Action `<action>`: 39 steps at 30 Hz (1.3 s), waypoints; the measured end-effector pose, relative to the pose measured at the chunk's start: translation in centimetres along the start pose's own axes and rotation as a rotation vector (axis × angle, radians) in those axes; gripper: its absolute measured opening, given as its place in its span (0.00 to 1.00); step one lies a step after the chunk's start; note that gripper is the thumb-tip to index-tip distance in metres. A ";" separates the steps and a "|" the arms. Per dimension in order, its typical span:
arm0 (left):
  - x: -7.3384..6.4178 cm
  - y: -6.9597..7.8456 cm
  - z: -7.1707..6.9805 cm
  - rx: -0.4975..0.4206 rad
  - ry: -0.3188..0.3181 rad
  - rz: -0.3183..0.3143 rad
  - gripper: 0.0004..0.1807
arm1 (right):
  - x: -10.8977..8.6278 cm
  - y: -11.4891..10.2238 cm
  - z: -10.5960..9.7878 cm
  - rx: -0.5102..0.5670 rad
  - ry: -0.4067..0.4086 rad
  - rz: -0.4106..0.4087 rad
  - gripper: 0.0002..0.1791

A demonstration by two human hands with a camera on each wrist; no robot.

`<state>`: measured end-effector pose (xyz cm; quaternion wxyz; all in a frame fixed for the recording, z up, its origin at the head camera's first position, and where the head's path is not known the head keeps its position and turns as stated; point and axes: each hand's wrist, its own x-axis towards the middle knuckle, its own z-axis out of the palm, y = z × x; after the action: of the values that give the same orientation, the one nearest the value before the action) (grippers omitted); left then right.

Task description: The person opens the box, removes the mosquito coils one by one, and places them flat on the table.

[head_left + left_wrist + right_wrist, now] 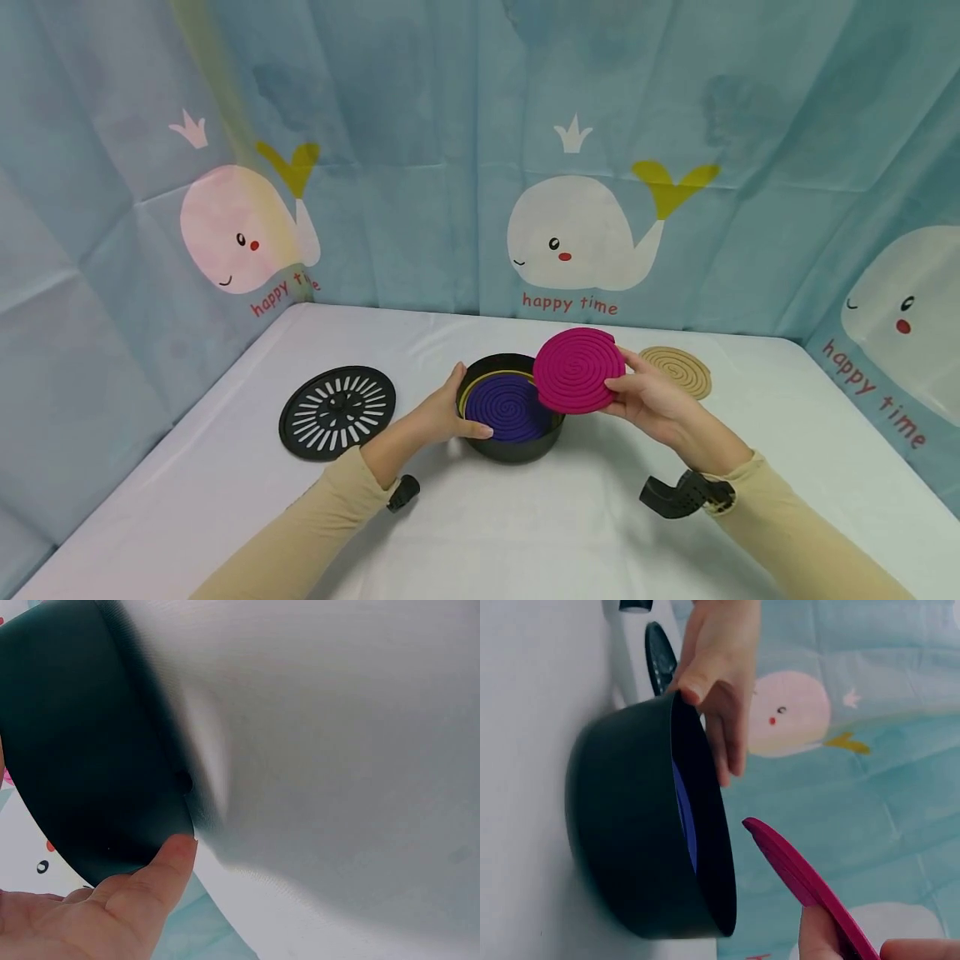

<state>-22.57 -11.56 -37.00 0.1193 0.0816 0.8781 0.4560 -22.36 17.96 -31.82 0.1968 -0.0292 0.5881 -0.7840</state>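
Note:
My right hand (648, 400) pinches a magenta spiral coaster (573, 371) by its right edge, raised at the right side of a round black holder (517, 452). The right wrist view shows this magenta coaster (802, 874) tilted, apart from the rim. Inside the holder lies a dark blue spiral coaster (506, 408), with a yellow edge (468, 390) showing around it. My left hand (435, 417) grips the holder's left side, its thumb near the front rim. In the left wrist view, a finger lies along the holder's dark side wall (90, 750).
A black slotted disc (341, 450) lies on the white table (517, 533) to the left. Behind my right hand lies a beige spiral coaster (678, 371). A blue whale-print curtain (420, 150) hangs along the table's back and sides.

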 end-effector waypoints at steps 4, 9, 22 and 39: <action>-0.1 -0.1 0.0 0.001 -0.001 -0.002 0.64 | -0.2 -0.1 -0.9 -0.016 0.006 -0.008 0.41; -0.1 0.0 0.0 0.004 0.001 0.001 0.64 | -0.7 -0.5 -2.2 -0.030 0.008 -0.047 0.37; -0.1 0.0 -0.1 0.022 0.000 -0.009 0.64 | -2.0 -0.9 -5.7 -0.036 0.035 -0.070 0.34; -0.2 -0.1 -0.4 0.010 0.005 -0.006 0.63 | -3.6 -1.3 -10.8 0.226 0.057 -0.140 0.22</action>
<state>-22.47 -11.92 -36.81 0.1183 0.0785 0.8809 0.4515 -22.40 29.33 -33.22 0.1270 -0.0254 0.4980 -0.8574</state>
